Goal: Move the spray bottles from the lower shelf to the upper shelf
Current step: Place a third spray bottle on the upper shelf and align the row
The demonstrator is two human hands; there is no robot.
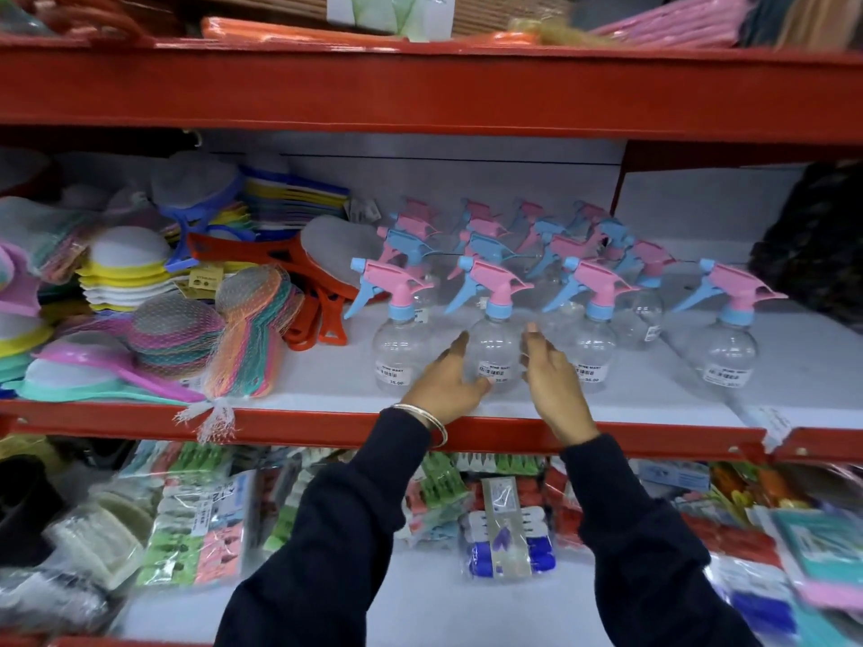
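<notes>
Several clear spray bottles with pink and blue trigger heads stand in rows on the white middle shelf (630, 394). In the front row, one bottle (494, 347) stands between my two hands. My left hand (443, 385) is at its left side, fingers apart, thumb near its label. My right hand (553, 380) is just right of it, fingers spread, not touching. Other front bottles stand to the left (397, 352), to the right (590, 352) and further right (726, 352). I cannot tell whether the left hand touches the bottle.
Stacked plastic strainers and netted scrubbers (154, 319) crowd the left of the same shelf. A red shelf beam (420, 86) runs above, with mats and packs on top. Packets of clothes pegs (509, 525) fill the shelf below. A dark object (817, 245) sits at the right.
</notes>
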